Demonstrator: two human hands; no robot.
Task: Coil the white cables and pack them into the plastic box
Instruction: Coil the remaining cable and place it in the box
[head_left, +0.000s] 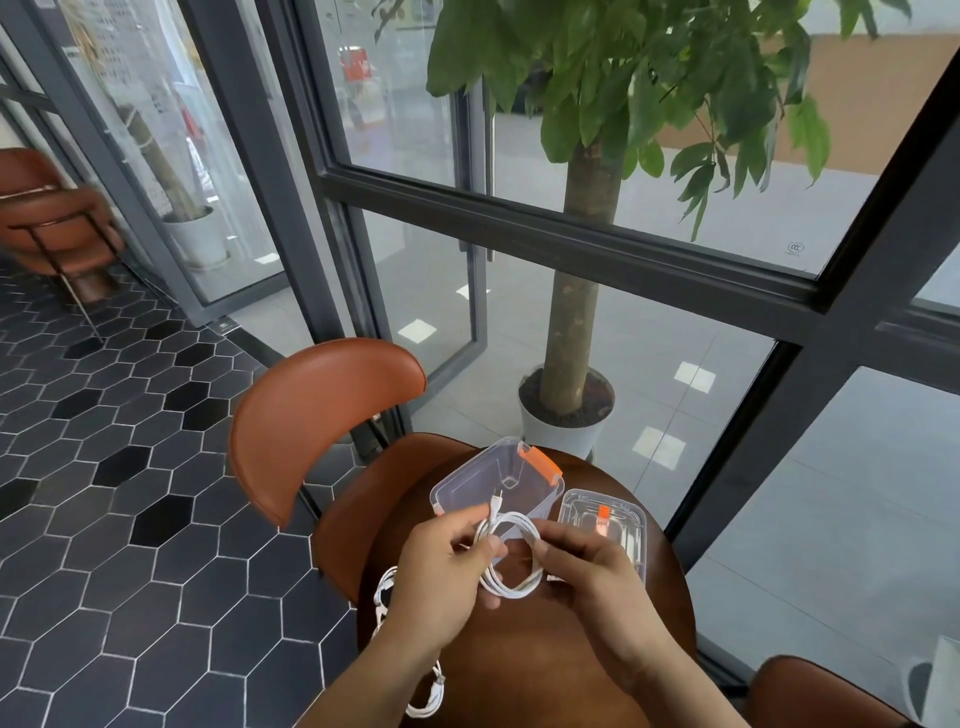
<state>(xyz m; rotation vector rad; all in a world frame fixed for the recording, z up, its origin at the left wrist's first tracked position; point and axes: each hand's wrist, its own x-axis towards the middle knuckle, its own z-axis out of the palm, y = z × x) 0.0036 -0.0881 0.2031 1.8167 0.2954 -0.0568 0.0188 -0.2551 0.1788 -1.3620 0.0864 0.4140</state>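
A coiled white cable (511, 582) hangs between both hands above the round brown table (519, 665). My left hand (441, 571) pinches its left side, and one plug end sticks up past the fingers. My right hand (587, 571) grips the coil's right side. Just behind the hands lies a clear plastic lid with an orange latch (498, 480). To its right stands the clear plastic box (605, 525), holding something with an orange part. More white cable (384, 597) lies loose on the table's left edge, partly hidden under my left forearm.
A brown leather chair (317, 421) stands at the far left of the table, another chair (57, 228) further back. A potted tree in a white pot (569, 410) stands behind the table by dark-framed glass walls. The floor has dark hexagonal tiles.
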